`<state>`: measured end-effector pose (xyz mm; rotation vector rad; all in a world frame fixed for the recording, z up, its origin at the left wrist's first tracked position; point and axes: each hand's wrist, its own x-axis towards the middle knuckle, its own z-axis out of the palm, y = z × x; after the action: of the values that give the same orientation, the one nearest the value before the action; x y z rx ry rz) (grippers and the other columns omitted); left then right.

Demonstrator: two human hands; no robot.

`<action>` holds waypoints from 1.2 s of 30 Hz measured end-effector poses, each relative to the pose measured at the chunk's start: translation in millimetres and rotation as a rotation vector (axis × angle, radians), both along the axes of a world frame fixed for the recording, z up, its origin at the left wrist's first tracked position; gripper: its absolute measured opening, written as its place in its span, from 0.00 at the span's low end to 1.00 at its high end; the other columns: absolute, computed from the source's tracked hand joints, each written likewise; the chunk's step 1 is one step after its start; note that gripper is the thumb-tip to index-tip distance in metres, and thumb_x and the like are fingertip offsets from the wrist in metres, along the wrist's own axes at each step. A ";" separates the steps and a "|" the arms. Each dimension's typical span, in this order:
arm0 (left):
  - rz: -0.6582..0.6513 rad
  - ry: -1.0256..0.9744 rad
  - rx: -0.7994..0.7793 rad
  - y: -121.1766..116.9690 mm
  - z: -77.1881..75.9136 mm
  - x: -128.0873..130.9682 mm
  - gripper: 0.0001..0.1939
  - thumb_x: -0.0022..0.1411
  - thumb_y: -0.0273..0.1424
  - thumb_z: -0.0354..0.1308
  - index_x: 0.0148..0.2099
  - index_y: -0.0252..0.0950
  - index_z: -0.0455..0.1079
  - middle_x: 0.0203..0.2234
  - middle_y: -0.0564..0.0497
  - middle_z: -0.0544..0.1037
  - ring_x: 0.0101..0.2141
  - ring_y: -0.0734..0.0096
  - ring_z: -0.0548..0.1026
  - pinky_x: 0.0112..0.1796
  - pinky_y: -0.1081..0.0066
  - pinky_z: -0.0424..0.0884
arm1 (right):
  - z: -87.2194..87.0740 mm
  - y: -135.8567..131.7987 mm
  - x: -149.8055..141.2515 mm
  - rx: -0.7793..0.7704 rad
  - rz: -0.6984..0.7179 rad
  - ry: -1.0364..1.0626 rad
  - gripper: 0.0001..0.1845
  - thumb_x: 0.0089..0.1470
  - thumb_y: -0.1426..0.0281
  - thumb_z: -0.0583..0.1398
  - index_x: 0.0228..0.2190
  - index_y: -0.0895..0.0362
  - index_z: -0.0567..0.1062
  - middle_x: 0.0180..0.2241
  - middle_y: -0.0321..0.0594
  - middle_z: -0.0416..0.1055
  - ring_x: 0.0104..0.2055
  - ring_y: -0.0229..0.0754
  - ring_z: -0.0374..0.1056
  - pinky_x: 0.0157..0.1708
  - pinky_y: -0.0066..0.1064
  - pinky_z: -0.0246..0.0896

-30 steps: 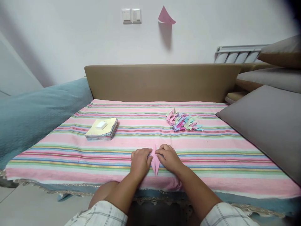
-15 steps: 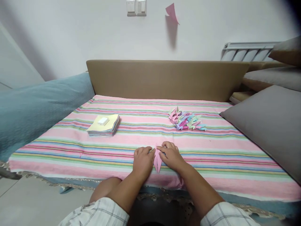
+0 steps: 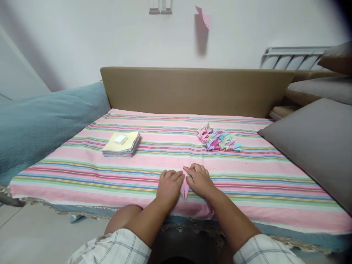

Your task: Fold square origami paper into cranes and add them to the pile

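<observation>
A narrow piece of folded pink origami paper (image 3: 185, 189) lies on the striped cloth in front of me, its split lower end pointing toward me. My left hand (image 3: 169, 186) holds its left edge, the fingers pressed down near the top. From the other side, my right hand (image 3: 200, 179) has its index finger on the paper's upper tip and its thumb lower down, with the other fingers curled. The hands hide part of the paper's middle and edges. Beyond my right hand sits a cluster of small folded paper cranes (image 3: 218, 138) in mixed colours.
A stack of square paper (image 3: 121, 146), yellow on top, stands to the left with a small white block (image 3: 120, 139) on it. Striped cloth (image 3: 82, 176) covers the seat. Grey cushions (image 3: 310, 143) border the right, a brown backrest (image 3: 192, 91) the far side, a blue-covered armrest (image 3: 55, 113) the left.
The fingers of my left hand have shifted slightly over the upper left edge of the pink paper. My right index finger has moved up to its tip. The view has tilted slightly down.
</observation>
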<state>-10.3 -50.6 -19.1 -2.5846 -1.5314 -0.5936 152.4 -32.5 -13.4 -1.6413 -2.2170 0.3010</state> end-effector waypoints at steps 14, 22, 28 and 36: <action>0.002 0.013 -0.017 -0.5 0.6 0.6 0.14 0.61 0.28 0.53 0.49 0.44 0.69 0.48 0.51 0.74 0.46 0.60 0.68 0.49 0.55 0.59 | -2.3 -1.9 3.6 0.069 0.086 0.090 0.21 0.53 0.71 0.53 0.48 0.47 0.69 0.44 0.41 0.63 0.47 0.45 0.57 0.46 0.37 0.50; 0.002 0.015 -0.036 -1.0 3.5 1.5 0.14 0.60 0.28 0.53 0.48 0.43 0.70 0.47 0.50 0.75 0.45 0.60 0.67 0.48 0.57 0.60 | -3.0 -1.1 0.7 0.070 0.062 0.019 0.21 0.53 0.71 0.53 0.48 0.44 0.70 0.43 0.40 0.64 0.47 0.45 0.57 0.46 0.37 0.49; -0.002 0.018 -0.030 0.0 1.5 1.6 0.14 0.60 0.28 0.53 0.48 0.42 0.70 0.47 0.50 0.75 0.45 0.60 0.68 0.47 0.56 0.61 | -2.2 -2.1 -2.1 0.076 0.036 -0.036 0.22 0.53 0.70 0.52 0.50 0.45 0.69 0.44 0.41 0.64 0.47 0.46 0.56 0.45 0.37 0.49; 0.001 0.015 0.002 -0.2 -0.1 0.9 0.14 0.59 0.28 0.55 0.47 0.43 0.71 0.46 0.50 0.75 0.45 0.61 0.69 0.47 0.55 0.62 | -1.4 4.8 -5.6 0.026 -0.019 -0.077 0.24 0.52 0.70 0.52 0.52 0.45 0.66 0.43 0.42 0.65 0.46 0.47 0.58 0.43 0.38 0.50</action>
<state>-9.4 -50.8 -19.2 -2.5813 -1.5265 -0.5733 146.7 -27.7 -14.9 -1.6858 -2.2496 0.2065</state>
